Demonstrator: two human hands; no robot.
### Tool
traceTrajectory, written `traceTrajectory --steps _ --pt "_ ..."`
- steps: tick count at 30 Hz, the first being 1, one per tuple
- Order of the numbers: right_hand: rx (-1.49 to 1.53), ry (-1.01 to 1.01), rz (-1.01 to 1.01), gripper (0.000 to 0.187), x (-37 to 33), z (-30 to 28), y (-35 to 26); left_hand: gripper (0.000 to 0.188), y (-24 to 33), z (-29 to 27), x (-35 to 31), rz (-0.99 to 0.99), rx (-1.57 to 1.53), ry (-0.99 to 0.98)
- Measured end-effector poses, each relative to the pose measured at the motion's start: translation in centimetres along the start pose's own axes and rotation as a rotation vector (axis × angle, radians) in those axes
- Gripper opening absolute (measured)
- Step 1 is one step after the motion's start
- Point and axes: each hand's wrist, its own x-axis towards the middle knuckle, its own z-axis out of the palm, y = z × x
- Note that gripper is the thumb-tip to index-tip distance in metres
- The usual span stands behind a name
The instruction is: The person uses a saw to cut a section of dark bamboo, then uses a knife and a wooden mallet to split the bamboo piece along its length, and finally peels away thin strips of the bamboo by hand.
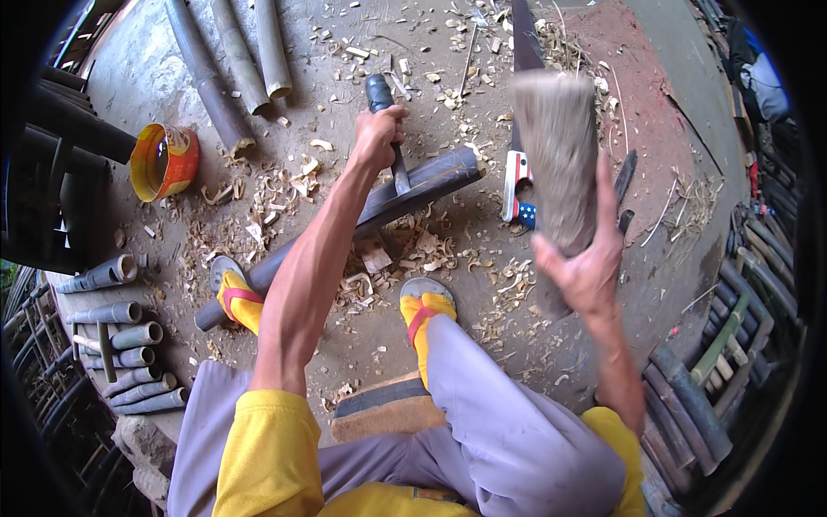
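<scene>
My left hand (377, 138) is closed round a chisel (376, 91), its dark handle top sticking out above the fist. The chisel's shank comes down onto a dark bamboo pole (284, 263), where a long opening runs along the upper part. Off to the right, my right hand (587, 274) grips a thick wooden block (558, 164), raised and smeared by motion. Partly behind the block lies a handsaw (517, 185) with a red, white and blue handle. My sandalled feet in yellow socks are beside the pole, the left one right against it.
Wood shavings (301, 177) litter the floor. An orange-red tub (177, 164) stands at the left, with long bamboo poles (200, 73) beyond it. Short bamboo lengths (129, 358) line the left side, and more bamboo (689, 405) is stacked at the right. A wooden block seat (388, 409) is under me.
</scene>
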Motion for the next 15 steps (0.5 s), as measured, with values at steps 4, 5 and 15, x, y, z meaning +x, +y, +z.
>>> traceTrajectory --steps 4,5,15 --pt "-0.069 -0.178 0.39 0.103 -13.3 3.5 4.6 0.03 1.7 -0.5 -3.0 0.201 -0.151 -0.204" --pt "-0.081 -0.264 0.512 0.103 -15.5 3.9 4.5 0.03 2.7 -0.2 -4.7 0.34 -0.078 -0.193" --pt "-0.273 -0.237 0.134 0.09 -7.9 1.0 -4.5 0.016 -1.7 2.1 -19.0 0.512 1.645 -0.758"
